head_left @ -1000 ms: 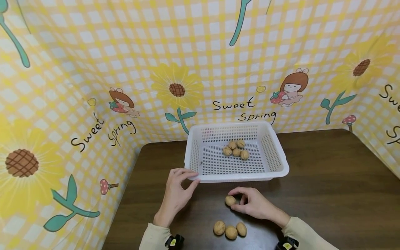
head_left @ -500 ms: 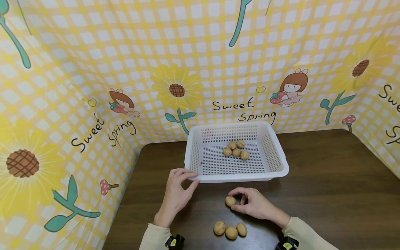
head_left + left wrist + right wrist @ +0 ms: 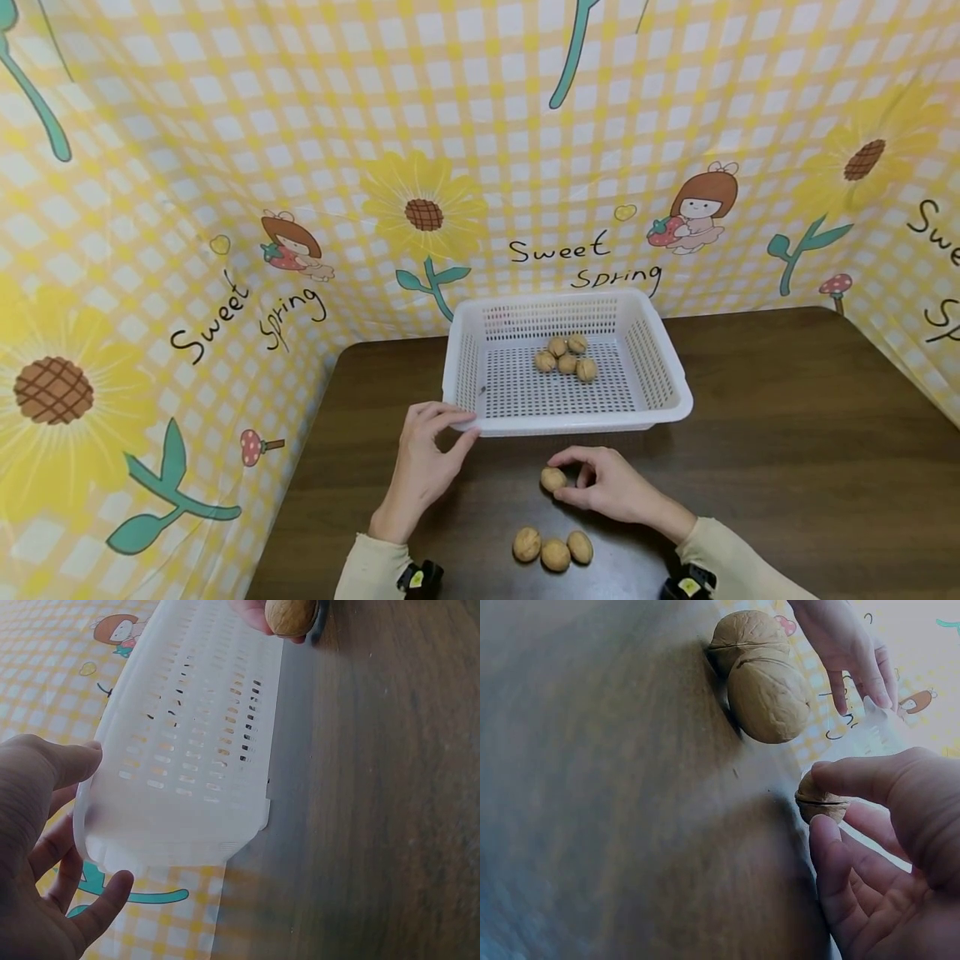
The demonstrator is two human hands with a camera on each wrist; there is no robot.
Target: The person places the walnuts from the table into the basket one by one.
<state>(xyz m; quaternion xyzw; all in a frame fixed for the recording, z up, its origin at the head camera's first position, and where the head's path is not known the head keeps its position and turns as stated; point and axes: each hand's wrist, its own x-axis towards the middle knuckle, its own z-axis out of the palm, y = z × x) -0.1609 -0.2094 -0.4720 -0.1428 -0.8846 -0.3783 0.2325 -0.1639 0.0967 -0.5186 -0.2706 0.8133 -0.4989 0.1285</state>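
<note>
A white plastic basket (image 3: 577, 423) with slotted walls stands on the table, and several walnuts (image 3: 567, 363) lie grouped on its floor. My left hand (image 3: 423, 458) pinches the near left corner of its rim. In the left wrist view, the thumb (image 3: 79, 761) presses the outer side of the rim while other fingers reach behind it. In front of the basket, my right hand (image 3: 607, 483) holds one walnut (image 3: 552, 479) between thumb and fingertips. The right wrist view shows this pinched walnut (image 3: 819, 801) with its seam facing the camera.
Three loose walnuts (image 3: 555, 553) sit in a row near the front of the dark wooden table (image 3: 787, 433). A yellow checked cloth (image 3: 525, 125) hangs behind the table and along both sides. Both wrists wear black straps.
</note>
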